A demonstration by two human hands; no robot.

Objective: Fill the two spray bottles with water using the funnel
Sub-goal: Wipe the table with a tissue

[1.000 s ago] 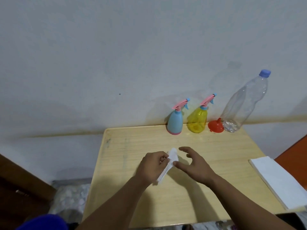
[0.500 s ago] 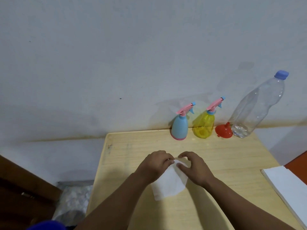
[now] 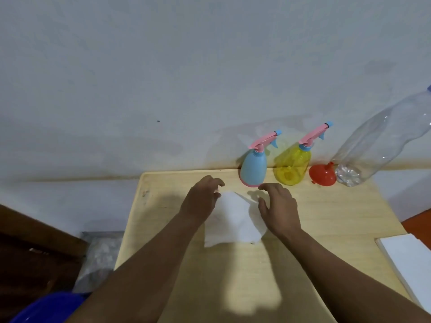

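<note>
Against the wall at the table's back stand a light blue spray bottle and a yellow spray bottle, both with pink trigger heads on. A red funnel lies mouth-down to their right. Beside it stands a large clear plastic bottle with a little water at its base. A white tissue lies spread on the wooden table. My left hand and my right hand hover at its left and right sides, fingers loosely curled and thumbs apart from them, gripping nothing.
A white stack of paper lies at the table's right edge. On the floor to the left are a plastic bag and a blue object. The wall rises directly behind the bottles.
The folded tissue that both hands pinched has been unfolded and spread on the table. My hands have moved apart and let go of it. The view has shifted left.
</note>
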